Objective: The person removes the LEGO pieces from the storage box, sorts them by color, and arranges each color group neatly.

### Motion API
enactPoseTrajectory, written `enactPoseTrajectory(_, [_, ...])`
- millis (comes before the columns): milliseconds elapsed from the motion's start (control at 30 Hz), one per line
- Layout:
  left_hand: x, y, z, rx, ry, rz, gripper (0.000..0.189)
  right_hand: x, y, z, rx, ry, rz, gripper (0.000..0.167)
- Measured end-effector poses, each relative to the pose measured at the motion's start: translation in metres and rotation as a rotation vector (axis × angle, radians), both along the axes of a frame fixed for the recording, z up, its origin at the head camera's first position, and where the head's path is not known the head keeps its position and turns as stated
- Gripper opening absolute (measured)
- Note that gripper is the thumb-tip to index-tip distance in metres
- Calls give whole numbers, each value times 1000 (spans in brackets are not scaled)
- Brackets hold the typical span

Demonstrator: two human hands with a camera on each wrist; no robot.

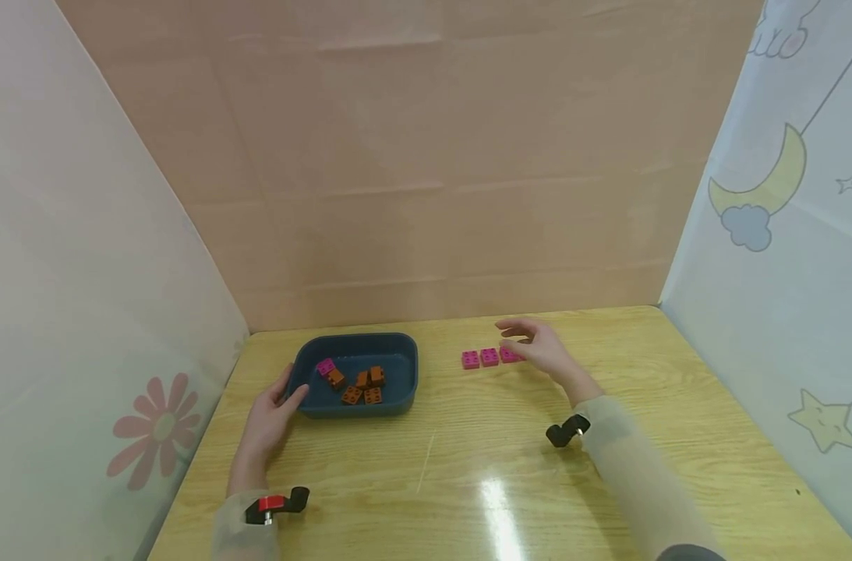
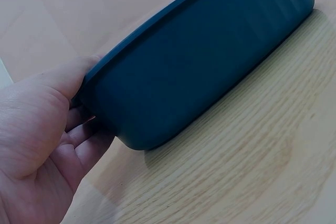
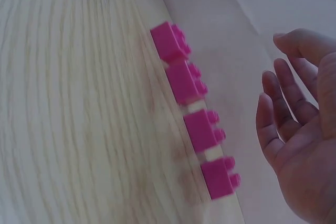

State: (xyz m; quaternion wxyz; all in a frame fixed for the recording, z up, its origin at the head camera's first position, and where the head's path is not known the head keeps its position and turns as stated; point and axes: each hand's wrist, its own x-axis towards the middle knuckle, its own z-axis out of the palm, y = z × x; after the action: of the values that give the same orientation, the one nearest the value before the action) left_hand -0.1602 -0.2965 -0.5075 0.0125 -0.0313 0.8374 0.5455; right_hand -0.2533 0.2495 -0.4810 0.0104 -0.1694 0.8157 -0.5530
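Note:
My left hand (image 1: 267,421) grips a dark blue plastic box (image 1: 355,411) at its left end. In the left wrist view the thumb lies at the rim and the fingers go behind the wall. Inside the box are one pink building brick (image 1: 326,367) and several orange bricks (image 1: 351,395). To the right of the box, several pink bricks (image 3: 185,83) stand on the table in a row, studs up, with narrow gaps between them. My right hand (image 1: 541,351) hovers over the right end of that row, fingers loosely bent and holding nothing.
The wooden table (image 1: 426,475) ends at a tan backdrop (image 1: 426,195). White printed sheets rise on the left (image 1: 82,234) and right (image 1: 783,312). Each wrist wears a small black mount (image 1: 568,430).

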Motion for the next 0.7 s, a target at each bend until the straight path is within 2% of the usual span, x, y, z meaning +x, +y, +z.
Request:
enactPoseTrajectory(267, [-1, 0, -1, -11, 13, 0, 79, 3, -40, 7, -13, 3, 74, 37])
enactPoseTrajectory(467, [-2, -1, -2, -16, 14, -1, 79, 3, -75, 11, -47, 2, 164, 40])
enactPoseTrajectory(700, [-1, 0, -1, -7, 10, -3, 80, 1, -133, 20, -52, 16, 273, 39])
